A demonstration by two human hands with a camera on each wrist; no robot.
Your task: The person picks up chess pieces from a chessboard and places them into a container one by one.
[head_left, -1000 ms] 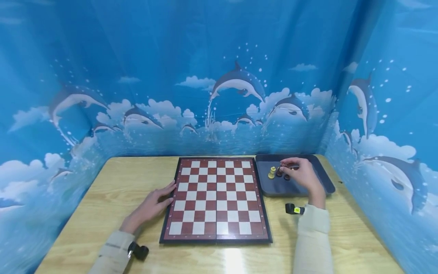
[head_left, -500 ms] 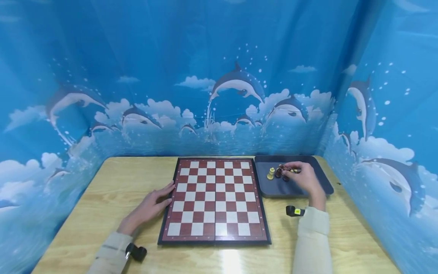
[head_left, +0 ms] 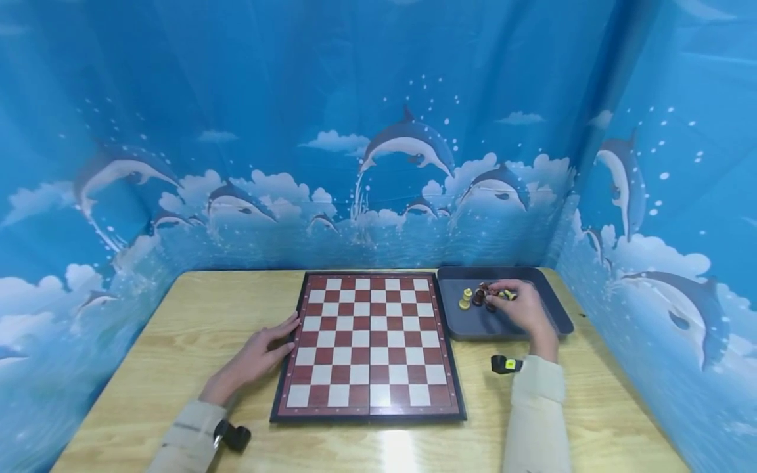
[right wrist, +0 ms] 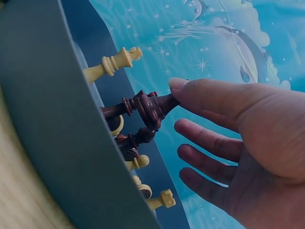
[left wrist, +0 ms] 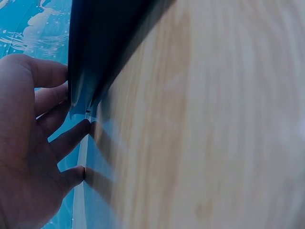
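My right hand [head_left: 523, 309] is over the dark grey tray [head_left: 485, 326]. In the right wrist view its thumb and index finger pinch a dark brown chess piece [right wrist: 153, 109], whose broad end points down toward the tray; the other fingers are spread. Just beyond stand a cream king [right wrist: 114, 63] and another dark piece [right wrist: 114, 110]. My left hand [head_left: 254, 358] lies at the left side of the red-and-white chessboard [head_left: 369, 341]. Its fingertips touch the board's dark edge [left wrist: 90, 52] in the left wrist view, fingers extended.
Several more pieces are in the tray, among them a cream rook [right wrist: 163, 199] and a cream pawn [right wrist: 138, 162]. The tray stands against the board's upper right side on a wooden table [head_left: 225, 302]. A blue dolphin-print curtain [head_left: 266, 118] surrounds the table's back and sides.
The right hand's fingertips have shifted slightly right and lower among the pieces, and cream pieces by them show more. The left hand stays at the board's edge. The head view drifts a little.
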